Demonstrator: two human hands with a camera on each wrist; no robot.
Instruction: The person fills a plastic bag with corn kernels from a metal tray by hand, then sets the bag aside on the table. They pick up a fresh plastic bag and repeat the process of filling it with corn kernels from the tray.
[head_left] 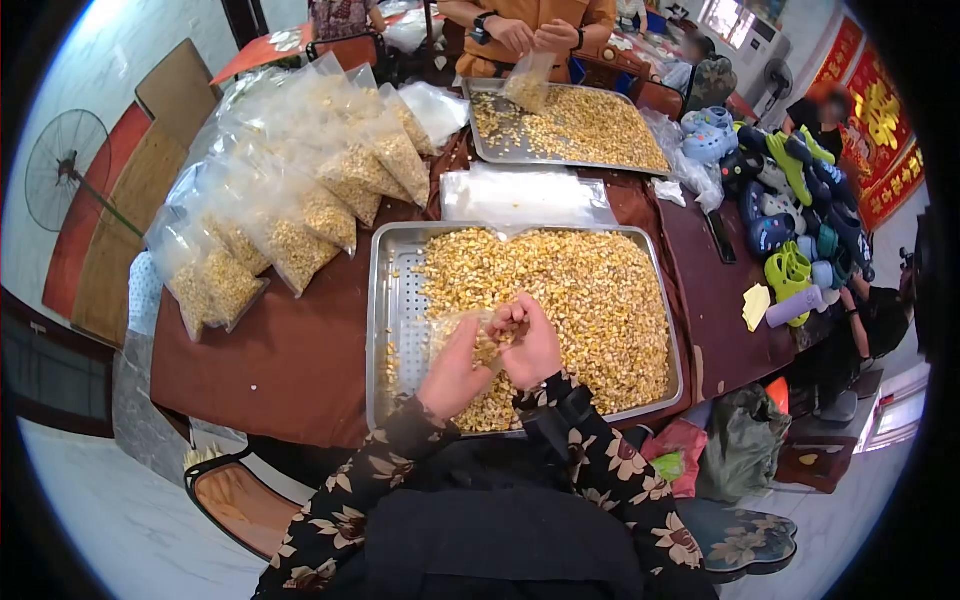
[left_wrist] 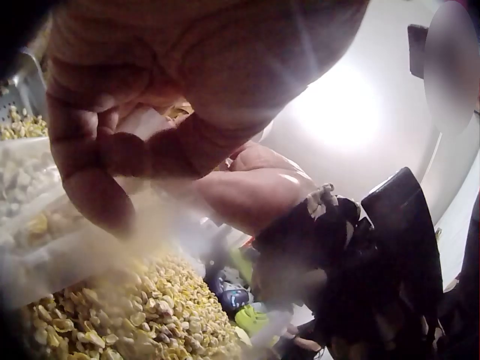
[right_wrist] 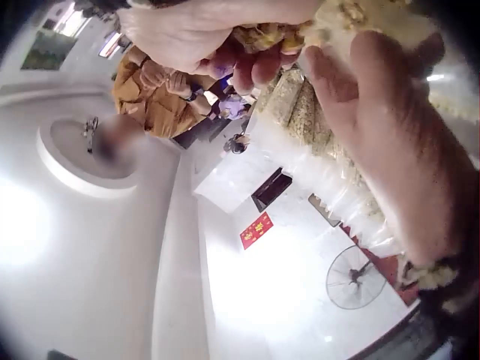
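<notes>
Both hands meet above a metal tray (head_left: 375, 320) heaped with small yellow and cream dried pieces (head_left: 590, 310). My left hand (head_left: 455, 372) holds a clear plastic bag (left_wrist: 37, 217) with some pieces inside, its thumb and fingers bent at the plastic in the left wrist view. My right hand (head_left: 532, 345) is close beside it, palm turned up and fingers curled round a few of the pieces (right_wrist: 262, 36). In the right wrist view the left fingertips (right_wrist: 319, 67) come right up to the right hand's fingers, next to the bag. Part of the bag is hidden behind the left hand.
Filled clear bags (head_left: 300, 235) crowd the table's left side. Flat empty bags (head_left: 525, 195) lie beyond the tray. Across the table a person (head_left: 535, 35) holds a bag over a second tray (head_left: 485, 150). Rubber clogs (head_left: 790, 270) and a phone (head_left: 720, 237) are at right.
</notes>
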